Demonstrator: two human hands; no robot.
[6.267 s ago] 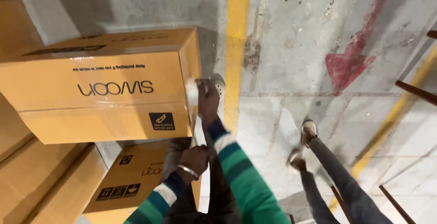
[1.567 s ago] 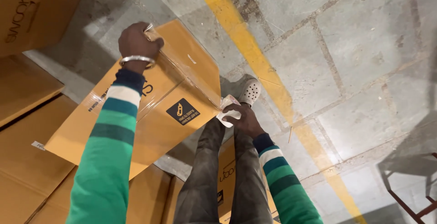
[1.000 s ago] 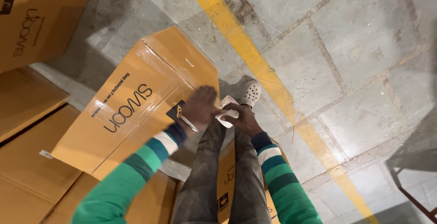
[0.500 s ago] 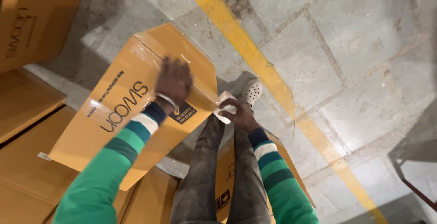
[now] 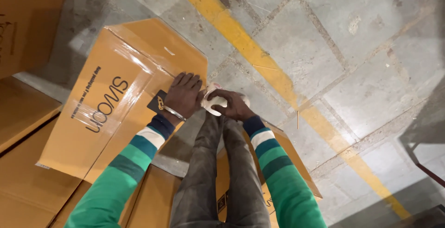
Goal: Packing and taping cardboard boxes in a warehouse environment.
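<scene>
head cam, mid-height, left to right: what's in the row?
Tilted cardboard box → left hand flat on the box → tape roll → right hand gripping the roll → yellow floor line → dark frame at the right edge.

Tilted taped carton point(image 5: 111, 103) (tape roll point(image 5: 214, 104) beside)

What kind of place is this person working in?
Most likely a warehouse or packing area: stacked cardboard boxes, a bare concrete floor with a painted yellow line, and the right hand holding a tape roll.
</scene>
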